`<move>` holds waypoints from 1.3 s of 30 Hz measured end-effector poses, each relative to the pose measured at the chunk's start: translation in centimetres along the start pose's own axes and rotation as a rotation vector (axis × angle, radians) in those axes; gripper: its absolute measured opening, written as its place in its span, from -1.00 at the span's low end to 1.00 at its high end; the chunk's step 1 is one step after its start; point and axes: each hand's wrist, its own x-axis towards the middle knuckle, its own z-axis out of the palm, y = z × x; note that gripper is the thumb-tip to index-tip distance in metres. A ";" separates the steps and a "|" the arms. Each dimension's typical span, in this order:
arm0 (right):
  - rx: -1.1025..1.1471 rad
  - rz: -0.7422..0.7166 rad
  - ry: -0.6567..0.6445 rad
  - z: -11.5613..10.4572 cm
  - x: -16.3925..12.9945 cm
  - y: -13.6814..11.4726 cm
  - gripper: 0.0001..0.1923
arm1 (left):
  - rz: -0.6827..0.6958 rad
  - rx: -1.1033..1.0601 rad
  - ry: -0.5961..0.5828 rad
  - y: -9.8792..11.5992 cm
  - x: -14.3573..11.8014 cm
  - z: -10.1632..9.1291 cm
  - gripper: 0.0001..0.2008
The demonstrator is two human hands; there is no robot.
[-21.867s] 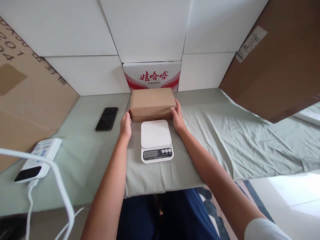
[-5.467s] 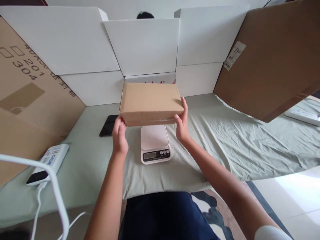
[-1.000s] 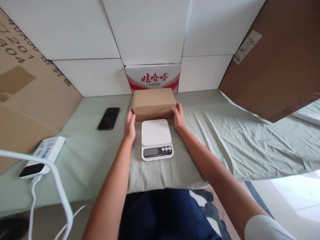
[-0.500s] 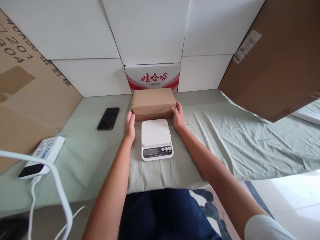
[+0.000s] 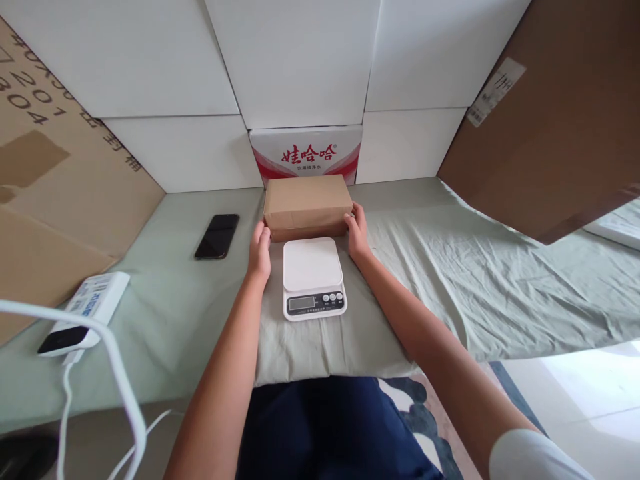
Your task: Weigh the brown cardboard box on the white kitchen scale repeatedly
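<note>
Counting remotely, I see one digital scale on the table, one small cardboard box just behind it, ends pinched by fingers of the left hand and right hand, some tips hidden; two large cartons are cut off.

Black phone just lying flat on greenish cloth; chunky white gadget further left, cable plugged in; white boxes stacked behind, red-and-white carton bottom middle
</note>
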 end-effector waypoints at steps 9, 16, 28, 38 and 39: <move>0.021 -0.007 -0.001 0.0 0.0 0.1 -0.50 | 0.007 0.004 0.001 -0.1 0.1 0.0 -0.47; 0.029 -0.021 0.004 0.0 0.1 0.3 -0.51 | 0.012 0.025 -0.014 -0.1 0.0 0.0 -0.47; 0.008 -0.033 -0.020 -0.1 0.2 0.7 -0.49 | 0.034 0.007 -0.011 0.0 0.1 0.0 -0.46; 0.015 -0.006 -0.014 0.0 0.1 0.4 -0.47 | 0.005 0.023 -0.004 0.1 0.1 0.0 -0.35; 0.013 -0.007 -0.015 0.0 0.1 0.4 -0.47 | 0.005 0.026 -0.006 0.0 0.1 0.0 -0.35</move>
